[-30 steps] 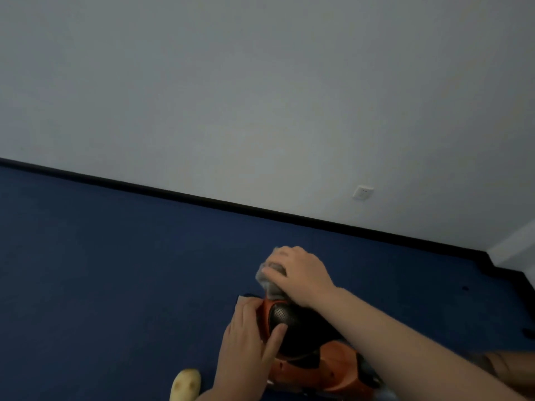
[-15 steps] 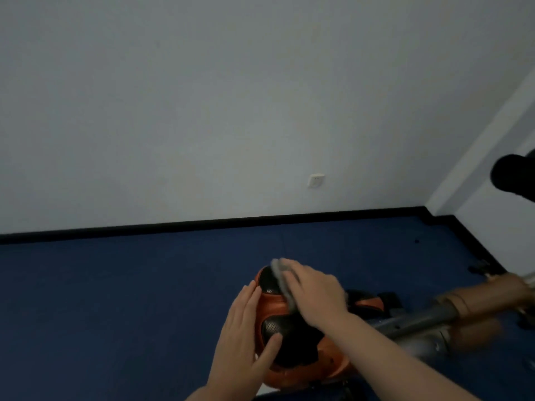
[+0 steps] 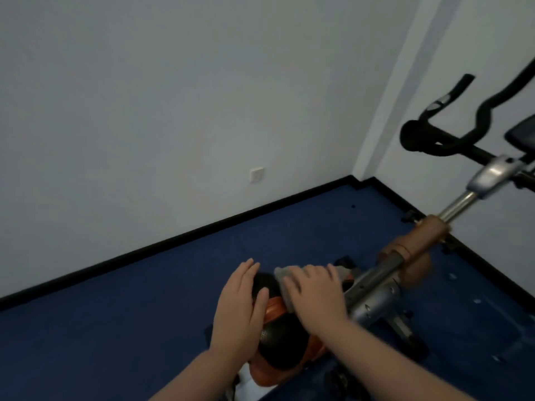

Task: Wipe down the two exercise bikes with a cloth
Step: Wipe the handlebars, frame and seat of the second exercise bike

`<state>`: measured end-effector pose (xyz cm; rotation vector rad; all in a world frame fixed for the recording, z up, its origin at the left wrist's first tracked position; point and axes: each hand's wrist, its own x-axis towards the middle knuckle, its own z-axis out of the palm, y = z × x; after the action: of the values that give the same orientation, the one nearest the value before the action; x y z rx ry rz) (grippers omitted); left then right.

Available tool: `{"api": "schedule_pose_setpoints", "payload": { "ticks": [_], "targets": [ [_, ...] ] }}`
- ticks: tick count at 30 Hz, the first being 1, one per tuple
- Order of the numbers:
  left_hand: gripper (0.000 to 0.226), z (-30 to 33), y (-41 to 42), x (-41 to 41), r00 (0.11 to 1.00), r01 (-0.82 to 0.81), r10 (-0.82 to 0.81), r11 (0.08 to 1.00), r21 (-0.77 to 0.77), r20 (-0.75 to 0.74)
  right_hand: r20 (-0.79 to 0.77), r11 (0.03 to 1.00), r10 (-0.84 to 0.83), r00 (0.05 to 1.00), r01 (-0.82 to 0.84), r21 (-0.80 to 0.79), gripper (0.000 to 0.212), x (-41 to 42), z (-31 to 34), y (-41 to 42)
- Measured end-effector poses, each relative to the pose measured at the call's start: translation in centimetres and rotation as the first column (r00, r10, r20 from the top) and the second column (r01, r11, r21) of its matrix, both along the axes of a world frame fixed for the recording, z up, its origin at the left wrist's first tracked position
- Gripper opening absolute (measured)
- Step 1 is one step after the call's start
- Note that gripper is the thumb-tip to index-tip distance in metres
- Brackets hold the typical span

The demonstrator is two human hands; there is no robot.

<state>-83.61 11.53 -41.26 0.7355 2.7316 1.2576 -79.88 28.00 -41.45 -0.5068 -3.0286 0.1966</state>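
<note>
An exercise bike stands below me with an orange and black saddle [image 3: 275, 342] at the bottom centre. Its silver frame tube [image 3: 376, 290] rises to the right toward black handlebars [image 3: 434, 140]. My left hand [image 3: 240, 311] lies flat against the saddle's left side, fingers straight. My right hand [image 3: 312, 296] presses a grey cloth [image 3: 282, 274] onto the front of the saddle, fingers spread over it. Most of the cloth is hidden under that hand.
Dark blue carpet [image 3: 115, 328] covers the floor up to a black skirting board [image 3: 173, 241]. A white wall socket [image 3: 256, 174] sits low on the wall. The room corner [image 3: 359, 180] is behind the bike. The bike's base [image 3: 405, 328] lies to the right.
The view has swung right, bringing the frame tube and handlebars into sight. My right hand has slid the cloth toward the saddle's front; the left hand stays on the saddle's side.
</note>
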Motion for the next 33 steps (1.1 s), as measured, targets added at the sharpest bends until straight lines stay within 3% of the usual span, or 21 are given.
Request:
{"api": "schedule_pose_setpoints", "payload": {
  "ticks": [3, 5, 7, 10, 12, 14, 17, 19, 24, 30, 33],
  "targets": [
    [0.065, 0.2, 1.0, -1.0, 0.999, 0.036, -0.034, 0.998, -0.058, 0.037, -0.058, 0.974, 0.119, 0.991, -0.128, -0.187, 0.051, 2.5, -0.8, -2.6],
    [0.071, -0.1, 0.9, -1.1, 0.998, 0.055, -0.054, 0.993, -0.107, 0.009, -0.028, 0.978, 0.1, 0.995, -0.103, -0.181, 0.053, 3.1, -1.2, -0.6],
    [0.075, -0.1, 0.7, -1.1, 0.998, 0.059, -0.06, 0.989, -0.135, -0.004, -0.02, 0.978, -0.108, 0.994, 0.102, -0.181, 0.053, 2.6, -1.2, 2.1],
    [0.071, -0.3, 0.7, -1.4, 0.996, 0.074, -0.083, 0.977, -0.2, -0.037, 0.055, 0.814, -0.407, 0.912, 0.389, -0.431, 0.053, 1.3, 0.1, 3.4],
    [0.056, -0.3, 0.6, -2.3, 0.987, 0.105, -0.132, 0.963, -0.25, -0.094, 0.086, 0.8, -0.479, 0.874, 0.475, -0.366, 0.057, 1.1, 0.2, 0.9],
    [0.043, -0.5, 0.5, -3.7, 0.975, 0.158, -0.193, 0.951, -0.264, -0.11, 0.065, 0.856, -0.469, 0.881, 0.472, -0.212, 0.063, 1.7, 0.0, -3.4],
    [0.031, -1.1, 0.4, -5.0, 0.972, 0.222, -0.231, 0.96, -0.168, -0.039, 0.113, 0.87, -0.396, 0.911, 0.411, -0.272, 0.068, 3.5, -0.6, -9.4],
    [0.027, -1.5, 0.4, -5.3, 0.971, 0.239, -0.239, 0.969, -0.059, 0.002, 0.161, 0.842, -0.433, 0.887, 0.461, -0.28, 0.072, 3.9, -0.4, -11.0],
    [0.034, -1.6, 0.2, -5.4, 0.964, 0.265, -0.263, 0.963, -0.046, 0.037, 0.195, 0.613, -0.658, 0.727, 0.668, -0.422, 0.068, 0.9, 2.5, -8.8],
    [0.035, -1.6, 0.3, -5.5, 0.958, 0.286, -0.284, 0.955, -0.079, 0.036, 0.046, 0.755, -0.551, 0.833, 0.522, -0.397, 0.071, 4.7, -0.4, -15.2],
    [0.035, -1.5, 0.4, -5.5, 0.958, 0.287, -0.286, 0.954, -0.08, 0.03, 0.002, 0.705, -0.605, 0.796, 0.537, -0.463, 0.075, 4.9, -1.1, -15.0]
  ]
}}
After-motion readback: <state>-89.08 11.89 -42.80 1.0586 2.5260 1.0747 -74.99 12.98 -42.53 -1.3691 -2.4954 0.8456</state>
